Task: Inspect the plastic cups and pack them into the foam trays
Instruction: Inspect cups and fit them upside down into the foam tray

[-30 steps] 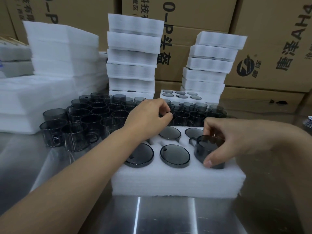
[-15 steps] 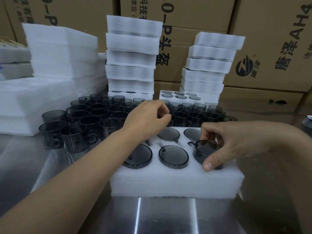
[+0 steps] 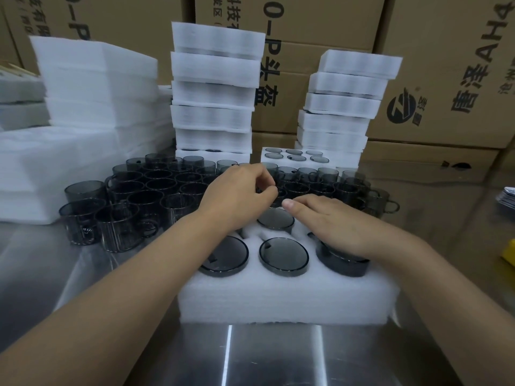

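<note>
A foam tray [image 3: 278, 296] sits on the counter [image 3: 273, 355] at the near centre, with cups [image 3: 283, 256] seated in its pockets. The right hand [image 3: 334, 221] lies on the front right cup [image 3: 342, 264]. Loose cups [image 3: 156, 190] crowd behind the tray and to its left. Behind them stand two stacks of trays [image 3: 214, 93], with foam sheets [image 3: 83, 107] piled to the left and cardboard boxes [image 3: 446, 65] at the back.

Seated base-up in the white foam tray [image 3: 278, 296]: smoky translucent packed cups [image 3: 283, 256], nearly flush, with the front-right cup [image 3: 344, 264] standing proud. Behind, upright and crowded together, loose cups [image 3: 156, 190] with handles. Farther back, stacked trays [image 3: 214, 87] in two columns.
</note>
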Demonstrator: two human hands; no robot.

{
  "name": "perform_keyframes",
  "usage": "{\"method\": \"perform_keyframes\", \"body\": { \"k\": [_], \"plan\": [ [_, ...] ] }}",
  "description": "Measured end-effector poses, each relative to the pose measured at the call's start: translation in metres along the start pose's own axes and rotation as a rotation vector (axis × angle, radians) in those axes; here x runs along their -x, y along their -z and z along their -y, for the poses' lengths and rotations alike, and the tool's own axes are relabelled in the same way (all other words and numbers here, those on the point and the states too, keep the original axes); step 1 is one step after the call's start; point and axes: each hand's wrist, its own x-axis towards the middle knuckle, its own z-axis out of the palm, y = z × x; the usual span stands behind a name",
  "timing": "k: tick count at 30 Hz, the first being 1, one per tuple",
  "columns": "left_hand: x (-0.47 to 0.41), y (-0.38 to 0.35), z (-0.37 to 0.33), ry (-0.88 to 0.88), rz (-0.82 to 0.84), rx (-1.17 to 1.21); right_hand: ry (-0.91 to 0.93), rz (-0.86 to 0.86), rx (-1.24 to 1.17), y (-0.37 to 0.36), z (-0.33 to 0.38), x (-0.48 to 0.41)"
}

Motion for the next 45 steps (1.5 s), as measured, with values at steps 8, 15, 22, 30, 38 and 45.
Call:
{"method": "perform_keyframes", "body": {
  "k": [8, 15, 22, 30, 38, 45],
  "plan": [
    [0.0, 0.0, 0.0, 0.009, 0.019, -0.002, -0.004, 0.008, 0.209, -0.008, 0.0, -0.002],
    [-0.002, -0.001, 0.002, 0.008, 0.053, -0.06, 0.014, -0.045, 0.26, -0.013, 0.0, -0.001],
    [0.0, -0.003, 0.0, 0.114, 0.48, -0.21, 0.026, -0.031, 0.273, -0.015, -0.004, -0.004],
    [-0.002, -0.004, -0.001, 0.078, 0.532, -0.282, -0.021, -0.04, 0.304, -0.016, -0.007, -0.013],
    [-0.004, -0.005, 0.001, 0.058, 0.593, -0.276, -0.032, -0.098, 0.282, -0.015, -0.009, -0.019],
    [0.001, -0.003, 0.0, 0.032, 0.562, -0.308, -0.058, -0.083, 0.279, -0.016, -0.008, -0.02]
  ]
}}
